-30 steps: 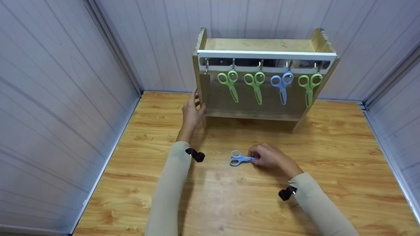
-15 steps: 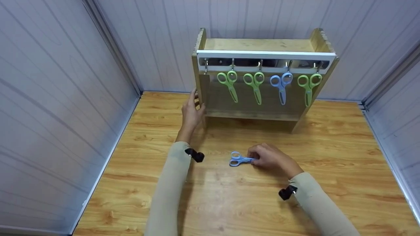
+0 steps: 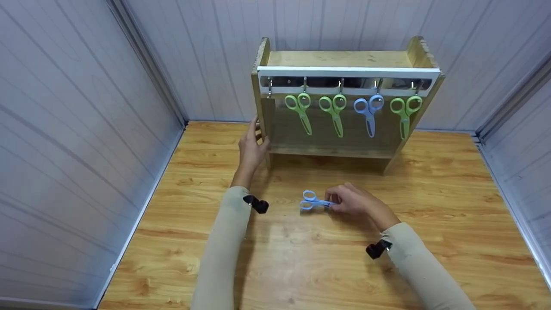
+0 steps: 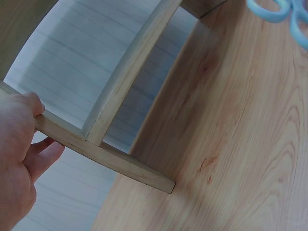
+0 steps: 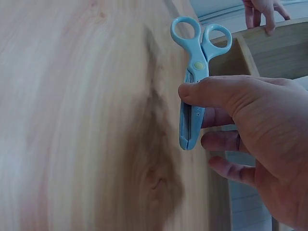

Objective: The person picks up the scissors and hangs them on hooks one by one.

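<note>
Thumb and fingers of my right hand (image 3: 355,201) pinch a pair of blue scissors (image 5: 196,57) by the blades. The two finger loops point left in the head view, and the scissors are held just above the table. My left hand (image 3: 252,147) grips the left side panel (image 4: 103,156) of a wooden rack (image 3: 340,59), thumb on one side and fingers on the other. From hooks on the rack's front hang green scissors (image 3: 301,112), more green scissors (image 3: 335,114), blue scissors (image 3: 369,114) and a last green pair (image 3: 405,115).
At the rack's left end a metal hook (image 3: 270,86) bears no scissors. The rack stands on a wood-grain table (image 3: 292,267), near the back wall (image 3: 215,64). Pale panelled walls also rise at the left (image 3: 77,129) and right (image 3: 525,142).
My right hand has risen slightly, lifting the blue scissors off the table. The left hand has stayed on the rack's side, and the hanging scissors keep their places.
</note>
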The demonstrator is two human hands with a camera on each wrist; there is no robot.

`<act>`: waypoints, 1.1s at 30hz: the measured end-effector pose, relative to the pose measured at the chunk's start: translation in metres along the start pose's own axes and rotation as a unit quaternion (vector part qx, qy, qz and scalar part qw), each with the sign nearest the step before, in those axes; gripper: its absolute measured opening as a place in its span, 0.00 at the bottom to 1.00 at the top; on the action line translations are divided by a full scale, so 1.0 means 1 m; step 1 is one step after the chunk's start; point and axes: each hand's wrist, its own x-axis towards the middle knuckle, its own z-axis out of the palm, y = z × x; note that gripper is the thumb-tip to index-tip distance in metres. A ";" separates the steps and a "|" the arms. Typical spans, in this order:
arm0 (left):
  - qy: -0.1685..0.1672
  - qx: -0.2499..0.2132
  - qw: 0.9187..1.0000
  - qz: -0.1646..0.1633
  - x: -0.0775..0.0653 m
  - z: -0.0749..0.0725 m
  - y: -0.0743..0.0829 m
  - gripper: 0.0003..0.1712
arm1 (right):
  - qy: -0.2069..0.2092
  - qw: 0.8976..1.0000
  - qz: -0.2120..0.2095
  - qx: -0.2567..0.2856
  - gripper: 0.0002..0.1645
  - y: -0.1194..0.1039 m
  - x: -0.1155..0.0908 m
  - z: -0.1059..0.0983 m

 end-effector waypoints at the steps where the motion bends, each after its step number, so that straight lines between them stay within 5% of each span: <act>1: 0.000 -0.001 1.000 -0.001 0.000 0.000 0.000 0.41 | 0.000 1.000 0.000 0.002 0.03 -0.001 0.001 -0.001; 19: 0.005 0.006 1.000 0.007 -0.002 0.000 0.000 0.41 | 0.064 0.994 -0.042 -0.076 0.04 -0.020 0.011 -0.031; 33: 0.011 0.000 1.000 0.012 -0.002 0.001 0.000 0.41 | 0.103 0.992 -0.052 -0.045 0.06 -0.027 0.012 -0.043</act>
